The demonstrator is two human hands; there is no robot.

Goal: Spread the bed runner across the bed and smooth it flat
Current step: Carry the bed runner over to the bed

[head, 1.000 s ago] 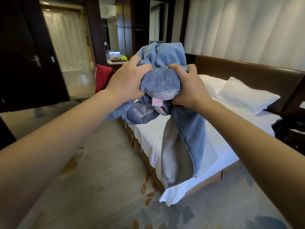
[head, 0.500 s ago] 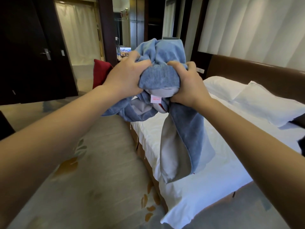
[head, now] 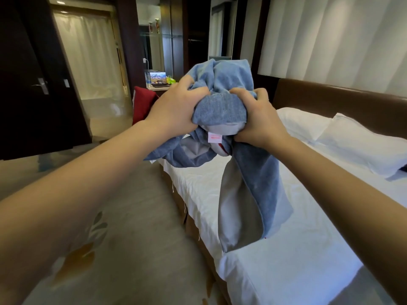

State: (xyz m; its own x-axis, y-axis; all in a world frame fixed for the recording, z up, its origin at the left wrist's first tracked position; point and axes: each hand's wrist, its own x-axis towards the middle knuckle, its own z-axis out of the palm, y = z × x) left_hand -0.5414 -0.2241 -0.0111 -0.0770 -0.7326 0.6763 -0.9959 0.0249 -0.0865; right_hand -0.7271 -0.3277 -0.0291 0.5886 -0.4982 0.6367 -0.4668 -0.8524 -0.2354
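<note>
The bed runner [head: 222, 111] is a blue cloth with a pale grey lining, bunched into a crumpled ball in the air. My left hand [head: 174, 108] grips its left side and my right hand [head: 257, 119] grips its right side. A small white label with red print hangs under the bunch. A long tail of the runner dangles down over the near left edge of the bed [head: 308, 249], which has a white sheet. Both arms reach forward from the lower corners of the view.
Two white pillows [head: 361, 146] lie against a brown headboard [head: 343, 100]. A red cushion [head: 143, 102] and a desk with a lit laptop [head: 157, 78] stand beyond the bed's far corner. Patterned carpet [head: 132, 227] runs along the bed's left side. Dark doors at left.
The view has come closer to the bed and the bed now fills more of the lower right. My hands keep the same grip on the bunched runner.
</note>
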